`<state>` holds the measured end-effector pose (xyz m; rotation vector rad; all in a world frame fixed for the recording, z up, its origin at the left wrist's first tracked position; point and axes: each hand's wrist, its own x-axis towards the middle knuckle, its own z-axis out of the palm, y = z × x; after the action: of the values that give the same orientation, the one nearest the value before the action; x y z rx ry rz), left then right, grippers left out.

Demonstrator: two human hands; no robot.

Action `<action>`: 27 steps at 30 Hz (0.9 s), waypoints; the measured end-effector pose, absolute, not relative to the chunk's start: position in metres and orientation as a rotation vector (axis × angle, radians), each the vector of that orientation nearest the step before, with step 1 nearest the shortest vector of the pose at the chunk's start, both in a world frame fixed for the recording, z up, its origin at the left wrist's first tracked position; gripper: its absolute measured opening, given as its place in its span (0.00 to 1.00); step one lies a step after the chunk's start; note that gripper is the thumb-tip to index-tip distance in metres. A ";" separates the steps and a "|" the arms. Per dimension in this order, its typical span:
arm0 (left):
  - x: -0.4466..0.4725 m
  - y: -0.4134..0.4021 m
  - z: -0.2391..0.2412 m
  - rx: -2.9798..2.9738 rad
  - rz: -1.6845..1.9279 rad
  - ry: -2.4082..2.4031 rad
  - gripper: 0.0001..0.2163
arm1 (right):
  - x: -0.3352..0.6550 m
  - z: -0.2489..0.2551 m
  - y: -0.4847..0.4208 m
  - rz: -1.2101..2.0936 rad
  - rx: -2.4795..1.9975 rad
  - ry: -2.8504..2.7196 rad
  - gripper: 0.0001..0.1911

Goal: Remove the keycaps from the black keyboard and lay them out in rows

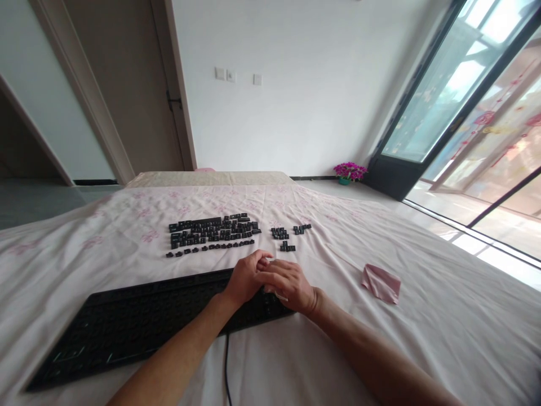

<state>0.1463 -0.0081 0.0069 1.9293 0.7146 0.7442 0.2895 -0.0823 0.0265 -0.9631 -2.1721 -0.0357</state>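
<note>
A black keyboard (139,316) with its keycaps removed lies on the pink-flowered sheet (422,316) in front of me. Both hands meet over its right end. My left hand (247,276) is curled, fingers closed at the keyboard's far right corner. My right hand (289,285) lies beside it, fingers bent and pinched on a small pale thing I cannot name. Beyond the hands, several loose black keycaps (213,231) are laid out in rows, with smaller groups of keycaps (287,234) to their right.
A crumpled pink cloth (381,282) lies on the sheet to the right. The keyboard's black cable (227,366) runs toward me. A pot of magenta flowers (349,171) stands on the floor by the glass door (456,101). A doorway is at back left.
</note>
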 end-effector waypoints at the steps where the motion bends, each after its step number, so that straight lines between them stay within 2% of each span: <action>1: 0.147 -0.008 0.007 1.909 0.748 0.731 0.17 | 0.290 0.026 -0.082 -0.051 -0.965 -2.164 0.15; 7: 0.149 -0.002 -0.003 1.710 0.854 0.769 0.23 | 0.299 0.029 -0.081 -0.075 -1.299 -1.778 0.15; 13: 0.147 0.001 -0.008 1.553 0.954 0.675 0.25 | 0.299 0.021 -0.074 0.081 -1.681 -1.758 0.08; 20: 0.146 -0.002 -0.005 1.613 0.912 0.666 0.21 | 0.316 0.016 -0.064 0.167 -1.809 -1.724 0.09; 23: 0.146 -0.004 -0.005 1.717 0.914 0.689 0.19 | 0.354 0.021 -0.053 0.119 -1.910 -1.628 0.12; 27: 0.146 -0.004 -0.007 1.824 0.907 0.700 0.15 | 0.419 0.027 -0.035 0.022 -2.183 -1.442 0.10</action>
<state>0.1460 -0.0044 -0.0066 1.8243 0.7002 0.9066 0.4186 -0.0347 0.0273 -2.1831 -1.4423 0.0223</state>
